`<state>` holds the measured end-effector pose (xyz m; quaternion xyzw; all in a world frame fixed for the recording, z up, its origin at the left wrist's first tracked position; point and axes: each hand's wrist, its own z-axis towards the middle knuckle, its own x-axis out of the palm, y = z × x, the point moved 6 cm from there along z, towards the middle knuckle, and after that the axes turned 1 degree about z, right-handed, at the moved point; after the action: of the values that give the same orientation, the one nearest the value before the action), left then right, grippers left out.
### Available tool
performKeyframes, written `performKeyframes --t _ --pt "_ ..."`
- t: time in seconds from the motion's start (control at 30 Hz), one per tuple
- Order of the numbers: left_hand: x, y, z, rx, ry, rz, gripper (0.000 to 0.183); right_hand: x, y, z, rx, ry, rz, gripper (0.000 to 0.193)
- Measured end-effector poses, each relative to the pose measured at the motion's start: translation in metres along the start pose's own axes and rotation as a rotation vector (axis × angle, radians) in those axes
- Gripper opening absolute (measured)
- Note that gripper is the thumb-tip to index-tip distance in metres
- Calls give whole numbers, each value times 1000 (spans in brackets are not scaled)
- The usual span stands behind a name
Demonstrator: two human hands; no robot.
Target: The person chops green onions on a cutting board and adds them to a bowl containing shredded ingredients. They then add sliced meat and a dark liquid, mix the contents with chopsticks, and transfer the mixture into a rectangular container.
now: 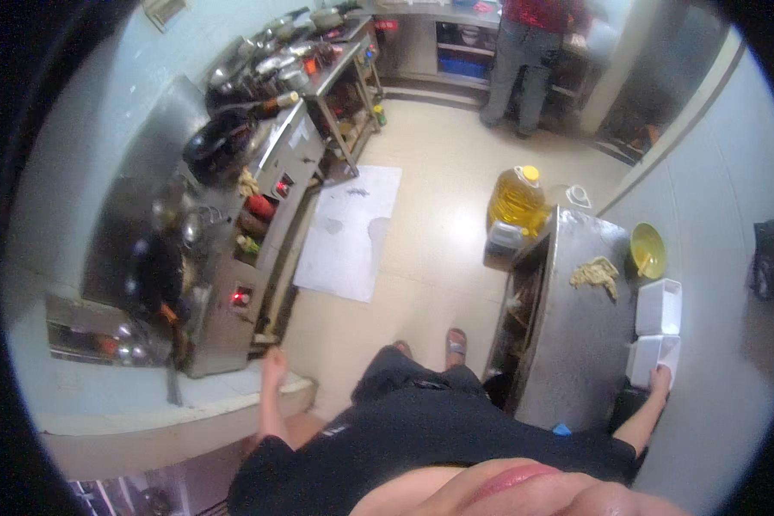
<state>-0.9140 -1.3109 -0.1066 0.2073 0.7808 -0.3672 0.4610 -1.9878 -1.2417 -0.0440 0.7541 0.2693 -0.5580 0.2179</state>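
At the right side of the metal-topped table, my right hand [659,378] grips the rim of a white plastic container [642,361]. A second white container [659,307] sits just beyond it, and past that stands a yellow-green bowl [647,249] with a utensil in it. My left hand [274,370] hangs by the end of a pale ledge [189,413], fingers curled in, with nothing visible in it. A crumpled beige cloth [597,277] lies on the metal table [576,344].
Along the left runs a stove [223,318] with woks [219,146] and red lights. White sheeting [350,232] covers part of the floor. Oil jugs [518,198] stand beyond the metal table. Another person [524,60] stands at the far counter. A wall closes off the right.
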Motion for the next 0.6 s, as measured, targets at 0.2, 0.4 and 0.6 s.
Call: performKeyframes --t 0.2,0.4,0.6 --pt "107 96 -92 -177 661 -479 27 22 -58 43 -110 -118 63 22" --pt "109 35 -55 -426 545 -403 26 10 -59 28 -161 -269 -40 22" --pt "90 -41 -10 -273 372 -443 26 7 -20 -10 96 -343 -247 24"
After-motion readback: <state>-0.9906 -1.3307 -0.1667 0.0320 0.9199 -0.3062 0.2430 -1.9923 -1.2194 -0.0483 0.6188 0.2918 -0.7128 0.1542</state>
